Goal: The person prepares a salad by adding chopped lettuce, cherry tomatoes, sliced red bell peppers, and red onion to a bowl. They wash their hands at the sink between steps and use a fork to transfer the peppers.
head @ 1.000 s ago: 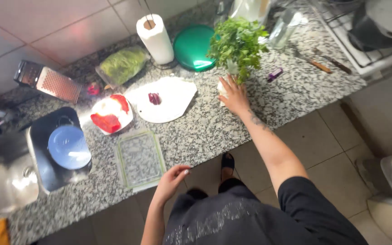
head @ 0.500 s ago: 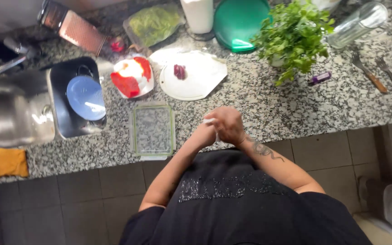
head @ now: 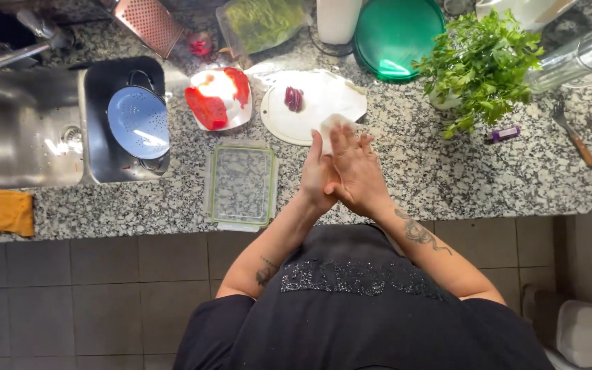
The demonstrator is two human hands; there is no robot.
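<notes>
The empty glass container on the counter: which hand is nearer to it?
Left. The left hand is just to the right of the glass container, apart from it. The right hand lies farther right, pressed against the left hand around a white paper towel.

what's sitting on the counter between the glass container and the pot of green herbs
The person's two hands, left hand and right hand, pressed around a white paper towel, in the head view.

White paper towel (head: pixel 330 127) pressed between the hands, over a grey-and-black speckled granite worktop (head: pixel 447 175). Beyond it, a white cutting board (head: pixel 316 103) carrying a dark purple onion piece (head: pixel 294 99). Left, red pepper (head: pixel 207 109) on a white plate (head: pixel 219 85), then a pale blue colander (head: pixel 138 122). Right, leafy green parsley (head: pixel 481 65). Orange cloth (head: pixel 3 211) far left.
</notes>
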